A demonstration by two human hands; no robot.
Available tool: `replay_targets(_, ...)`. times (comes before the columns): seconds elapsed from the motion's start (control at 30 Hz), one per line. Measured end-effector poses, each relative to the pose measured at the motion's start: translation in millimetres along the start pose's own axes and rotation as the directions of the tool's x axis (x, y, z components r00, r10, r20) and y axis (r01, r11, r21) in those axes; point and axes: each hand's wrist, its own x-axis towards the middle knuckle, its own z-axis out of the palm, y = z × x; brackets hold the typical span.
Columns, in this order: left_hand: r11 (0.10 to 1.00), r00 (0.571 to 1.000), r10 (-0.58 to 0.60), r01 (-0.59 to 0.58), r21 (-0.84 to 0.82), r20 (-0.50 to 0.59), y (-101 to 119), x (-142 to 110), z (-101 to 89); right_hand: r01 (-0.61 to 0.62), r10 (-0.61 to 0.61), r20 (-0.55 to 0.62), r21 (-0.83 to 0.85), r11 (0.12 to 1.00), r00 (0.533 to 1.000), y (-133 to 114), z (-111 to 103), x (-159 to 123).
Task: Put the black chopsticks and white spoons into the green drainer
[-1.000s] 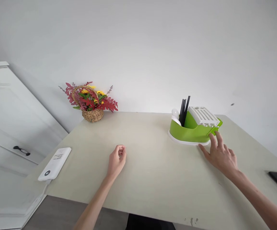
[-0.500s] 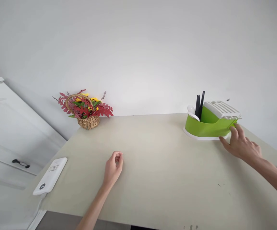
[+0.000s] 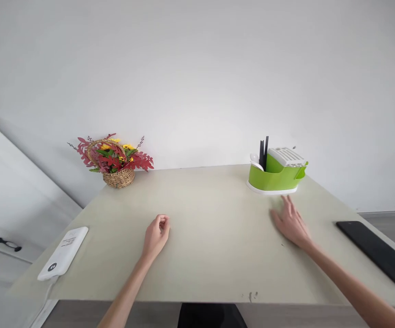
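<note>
My left hand (image 3: pixel 157 233) rests on the table, its fingers curled to the thumb and nothing visible in them. Toward the right, my right hand (image 3: pixel 291 223) hovers over or touches the tabletop with its fingers stretched out; I cannot tell which. It holds nothing. Just beyond its fingertips stands a green utensil holder (image 3: pixel 269 181) with a white base and a white slotted top (image 3: pixel 287 156). Black chopsticks (image 3: pixel 263 154) and white spoons (image 3: pixel 256 162) stand in the holder's left part.
A wicker basket (image 3: pixel 119 178) of red leaves and yellow flowers stands at the back left. On the table's left lies a white power bank (image 3: pixel 63 253) with a cable. A black phone-like slab (image 3: pixel 378 253) lies at the right edge. A white cabinet (image 3: pixel 19 191) adjoins the left side.
My right hand has left the holder's right end and moved left and nearer to me. My left hand keeps its curled pose. The view has shifted, bringing the black slab fully into sight.
</note>
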Motion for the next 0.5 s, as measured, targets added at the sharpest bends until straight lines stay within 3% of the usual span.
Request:
replay_targets(0.23,1.0,1.0,0.025,-0.025,-0.018,-0.004,0,-15,-3.5,0.131,-0.124,0.075,-0.104,0.986,0.989,-13,10,-36)
replay_targets(0.5,0.997,0.999,0.026,-0.024,-0.068,0.023,6,-41,-10.2,0.154,-0.137,0.108,-0.164,0.974,0.985,-16,15,-47)
